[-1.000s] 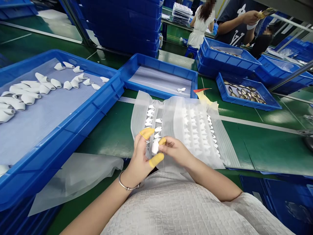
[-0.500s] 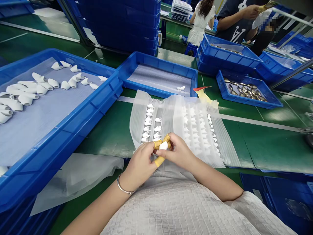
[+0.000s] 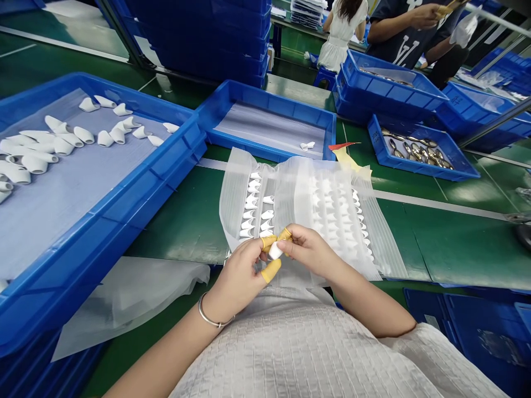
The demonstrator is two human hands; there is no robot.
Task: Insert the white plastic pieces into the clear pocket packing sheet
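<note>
1. The green worktop [image 3: 460, 237] runs across the whole scene and carries the trays and the packing sheet.
2. The large blue tray [image 3: 136, 204] stands on the left, with loose white pieces [image 3: 63, 146] lying on its pale liner, most of them gathered toward its far left part.
3. The smaller blue tray [image 3: 282, 109] sits beyond the packing sheet, just beside the large one; a little white shape rests near its right end.
4. The packing sheet [image 3: 286, 190], cloudy and ribbed, lies in front of the person. White shapes stand in rows in its channels, some showing clearly, others blurred through the film.
5. The right hand [image 3: 311, 251] has its grip closed in a pinch around one piece. The left hand [image 3: 243, 268] has its fingertips at the other side; its thumb appears slightly apart, and I cannot tell whether that grip bears on the piece.
6. Yellow finger covers [image 3: 271, 271] sheathe some fingertips and probably help against slipping.
7. The held piece [image 3: 274, 252] is over the sheet's near edge, between both sets of fingertips, directly below the right thumb's tip. It looks light, stiff and smooth, so likely somewhat slippery and perhaps easily chipped or marked; a gentle pinch on its broad sides should suit it best.
</note>
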